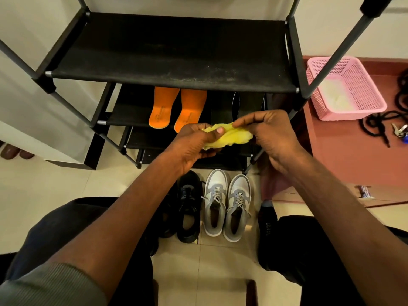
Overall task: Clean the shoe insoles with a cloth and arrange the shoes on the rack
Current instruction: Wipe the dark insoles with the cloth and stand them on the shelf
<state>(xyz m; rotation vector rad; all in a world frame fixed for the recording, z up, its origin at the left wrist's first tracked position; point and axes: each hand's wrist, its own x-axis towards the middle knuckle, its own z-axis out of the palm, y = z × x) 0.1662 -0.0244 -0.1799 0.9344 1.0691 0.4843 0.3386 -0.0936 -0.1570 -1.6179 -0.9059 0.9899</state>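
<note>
A crumpled yellow cloth hangs between both hands in front of the black shoe rack. My left hand grips its left end with the thumb on top. My right hand pinches its right end. Two orange insoles lie side by side on the rack's second shelf, with two dark insoles to their right. On the floor below stand a pair of grey and white sneakers and, to their left, black sneakers.
A pink plastic basket sits on the red floor to the right, with black cords and keys beside it. My knees frame the shoes. A dark sock covers my right foot. Brown footwear lies at far left.
</note>
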